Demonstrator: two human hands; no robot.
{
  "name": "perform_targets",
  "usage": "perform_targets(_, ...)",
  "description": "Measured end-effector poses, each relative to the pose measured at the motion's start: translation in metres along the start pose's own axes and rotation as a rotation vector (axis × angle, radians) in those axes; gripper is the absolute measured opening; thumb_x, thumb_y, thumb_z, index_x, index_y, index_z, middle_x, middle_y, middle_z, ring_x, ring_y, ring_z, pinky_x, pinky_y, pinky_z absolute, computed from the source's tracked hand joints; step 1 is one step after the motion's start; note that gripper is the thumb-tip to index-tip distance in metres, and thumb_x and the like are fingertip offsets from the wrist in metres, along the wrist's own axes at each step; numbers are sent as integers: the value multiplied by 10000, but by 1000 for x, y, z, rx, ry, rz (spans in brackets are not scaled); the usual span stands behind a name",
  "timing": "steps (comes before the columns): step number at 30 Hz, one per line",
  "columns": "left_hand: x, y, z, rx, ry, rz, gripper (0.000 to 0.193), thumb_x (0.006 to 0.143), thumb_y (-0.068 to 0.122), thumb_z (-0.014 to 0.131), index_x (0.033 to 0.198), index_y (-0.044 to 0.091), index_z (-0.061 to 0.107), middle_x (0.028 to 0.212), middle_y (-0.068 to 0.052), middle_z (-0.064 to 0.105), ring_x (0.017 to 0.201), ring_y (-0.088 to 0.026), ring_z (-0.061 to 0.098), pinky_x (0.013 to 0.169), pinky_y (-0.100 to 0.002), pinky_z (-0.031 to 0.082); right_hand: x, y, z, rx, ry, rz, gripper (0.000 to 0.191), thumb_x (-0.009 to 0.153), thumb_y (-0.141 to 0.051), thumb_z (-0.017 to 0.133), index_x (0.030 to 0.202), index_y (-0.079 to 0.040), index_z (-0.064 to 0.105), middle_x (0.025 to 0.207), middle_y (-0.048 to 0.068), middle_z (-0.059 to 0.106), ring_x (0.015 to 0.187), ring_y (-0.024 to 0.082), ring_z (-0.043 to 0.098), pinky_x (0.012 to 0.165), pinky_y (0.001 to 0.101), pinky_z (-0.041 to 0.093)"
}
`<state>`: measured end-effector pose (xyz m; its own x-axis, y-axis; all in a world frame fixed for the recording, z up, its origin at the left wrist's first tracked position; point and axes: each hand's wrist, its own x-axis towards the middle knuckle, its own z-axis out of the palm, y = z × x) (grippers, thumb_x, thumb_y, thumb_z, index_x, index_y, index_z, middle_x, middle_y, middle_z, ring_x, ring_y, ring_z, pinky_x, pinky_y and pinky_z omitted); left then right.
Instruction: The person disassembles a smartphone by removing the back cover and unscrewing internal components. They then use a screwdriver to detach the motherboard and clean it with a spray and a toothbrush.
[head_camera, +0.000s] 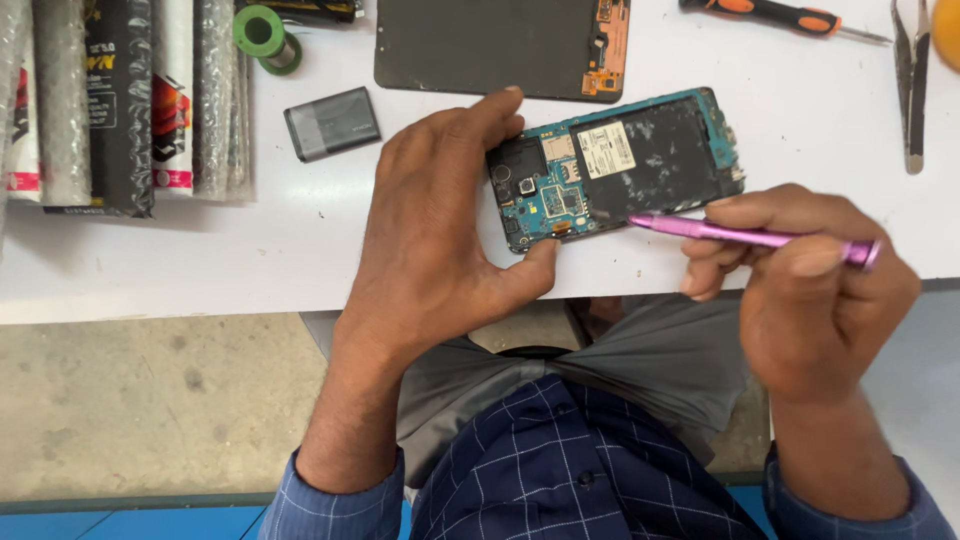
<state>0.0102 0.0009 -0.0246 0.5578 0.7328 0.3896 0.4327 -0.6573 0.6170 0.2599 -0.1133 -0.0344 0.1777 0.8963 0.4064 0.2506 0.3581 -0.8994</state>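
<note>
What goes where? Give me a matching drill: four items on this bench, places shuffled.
Things:
1. phone
2. purple tool
3. battery
4. tape roll

Places:
A. top edge, beside the bubble-wrapped packs
B. loose on the table, left of the left hand
C. in the right hand, tip at the phone's lower edge
D. opened, end pinched by the left hand

Pairs: 1-D, 2-C, 3-B, 4-A
</note>
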Motion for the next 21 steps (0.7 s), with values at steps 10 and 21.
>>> perform_targets(10,-5,-6,5,13,13,-13,911,816,324,858,1519,48,348,1271,-105,692,1290,-270,582,1177,-463,402,-11,-18,10,-81,31,17,145,1022,-21,658,1089,23,538,914,180,681,756,149,733,664,236,620)
perform_targets(21,-5,-7,9,15,16,-7,930,819,324,868,1526,60,325,1263,-107,704,1311,-266,578,1185,-466,389,-12,-13,8,-143,10,-11,128,985,-12,682,1067,42,598,918,198,700,750,173,746,635,240,611)
